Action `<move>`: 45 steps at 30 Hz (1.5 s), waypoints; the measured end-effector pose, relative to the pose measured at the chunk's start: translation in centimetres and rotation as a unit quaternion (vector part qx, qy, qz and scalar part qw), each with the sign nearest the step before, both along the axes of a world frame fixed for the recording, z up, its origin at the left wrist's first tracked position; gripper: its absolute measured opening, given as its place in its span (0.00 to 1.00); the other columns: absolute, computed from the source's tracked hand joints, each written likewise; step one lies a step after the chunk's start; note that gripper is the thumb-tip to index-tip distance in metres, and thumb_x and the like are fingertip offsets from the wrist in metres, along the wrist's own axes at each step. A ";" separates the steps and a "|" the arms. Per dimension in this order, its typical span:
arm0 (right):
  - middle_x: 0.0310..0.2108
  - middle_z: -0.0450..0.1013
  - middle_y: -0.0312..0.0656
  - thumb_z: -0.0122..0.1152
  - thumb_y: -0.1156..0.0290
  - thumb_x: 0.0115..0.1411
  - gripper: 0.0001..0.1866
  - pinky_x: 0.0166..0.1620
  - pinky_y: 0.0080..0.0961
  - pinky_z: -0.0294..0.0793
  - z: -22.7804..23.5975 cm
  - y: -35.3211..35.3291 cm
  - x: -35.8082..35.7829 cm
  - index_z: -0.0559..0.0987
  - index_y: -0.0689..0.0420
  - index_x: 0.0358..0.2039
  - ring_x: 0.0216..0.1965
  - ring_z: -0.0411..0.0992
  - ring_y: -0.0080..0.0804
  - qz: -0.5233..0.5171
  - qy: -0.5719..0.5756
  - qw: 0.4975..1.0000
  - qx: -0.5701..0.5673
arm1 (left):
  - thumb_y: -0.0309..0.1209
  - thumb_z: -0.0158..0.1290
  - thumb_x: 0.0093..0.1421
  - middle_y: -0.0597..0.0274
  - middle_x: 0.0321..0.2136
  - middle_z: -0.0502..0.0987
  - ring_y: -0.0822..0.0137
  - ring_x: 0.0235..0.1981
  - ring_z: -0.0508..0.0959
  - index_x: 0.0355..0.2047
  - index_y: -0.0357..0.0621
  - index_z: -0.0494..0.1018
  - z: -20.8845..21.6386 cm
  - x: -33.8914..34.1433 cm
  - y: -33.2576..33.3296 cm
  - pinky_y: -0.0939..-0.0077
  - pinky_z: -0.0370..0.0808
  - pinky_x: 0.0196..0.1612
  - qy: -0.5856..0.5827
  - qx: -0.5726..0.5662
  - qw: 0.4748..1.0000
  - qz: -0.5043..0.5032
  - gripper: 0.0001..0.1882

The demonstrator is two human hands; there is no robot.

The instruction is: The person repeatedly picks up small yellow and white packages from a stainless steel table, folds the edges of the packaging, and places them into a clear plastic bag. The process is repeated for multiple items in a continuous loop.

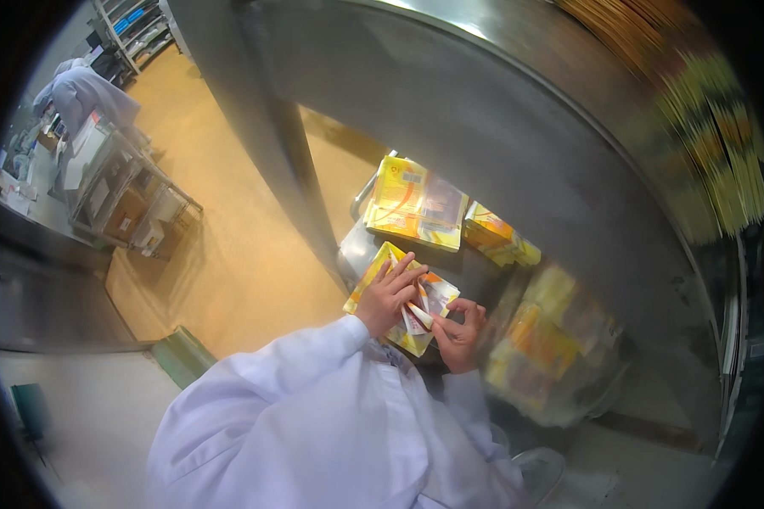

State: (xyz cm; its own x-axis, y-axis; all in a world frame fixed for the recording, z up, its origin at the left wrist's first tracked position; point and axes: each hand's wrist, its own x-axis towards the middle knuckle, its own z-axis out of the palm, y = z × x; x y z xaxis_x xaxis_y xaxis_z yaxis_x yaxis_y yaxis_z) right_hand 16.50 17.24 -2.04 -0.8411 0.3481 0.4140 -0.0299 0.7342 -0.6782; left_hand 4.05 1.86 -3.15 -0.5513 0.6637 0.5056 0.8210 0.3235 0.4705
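A stack of flat yellow printed packets lies in front of me, its upper edges fanned and showing white. Across the top of it rests my left hand, fingers stretched out and apart. My right hand pinches the lifted edge of a packet at the stack's right side, thumb and forefinger close together. Just beyond the hands sits another neat stack of the same yellow packets, with a smaller pile to its right.
A clear plastic bag of yellow packets stands right of my hands. A grey metal frame slants overhead, with more packets at far right. At far left a person in white bends over a table beside a cart of boxes.
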 end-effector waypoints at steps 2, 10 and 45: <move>0.38 0.67 0.35 0.66 0.74 0.45 0.13 0.47 0.30 0.62 -0.6 0.0 -0.6 0.85 0.47 0.34 0.42 0.61 0.35 -0.072 -0.005 0.996 -0.057 | 0.20 0.55 0.44 0.61 0.45 0.72 0.56 0.61 0.65 0.32 0.45 0.71 -0.3 0.3 -0.1 0.50 0.59 0.62 -0.019 -0.003 1.000 -0.010 0.13; 0.38 0.66 0.33 0.67 0.74 0.44 0.12 0.48 0.31 0.61 -1.3 0.3 -0.2 0.86 0.46 0.31 0.44 0.61 0.37 -0.038 -0.031 0.998 0.050 | 0.22 0.56 0.45 0.61 0.52 0.70 0.55 0.65 0.59 0.30 0.44 0.69 0.0 0.5 -0.1 0.47 0.60 0.61 -0.034 0.010 0.999 -0.013 0.11; 0.37 0.67 0.41 0.73 0.70 0.42 0.21 0.46 0.34 0.67 -0.3 0.7 -3.0 0.79 0.57 0.40 0.43 0.65 0.39 -0.057 -0.053 0.995 0.058 | 0.26 0.57 0.43 0.68 0.42 0.72 0.60 0.59 0.66 0.34 0.54 0.72 -2.0 1.2 -1.3 0.51 0.58 0.62 0.029 0.003 1.000 -0.012 0.16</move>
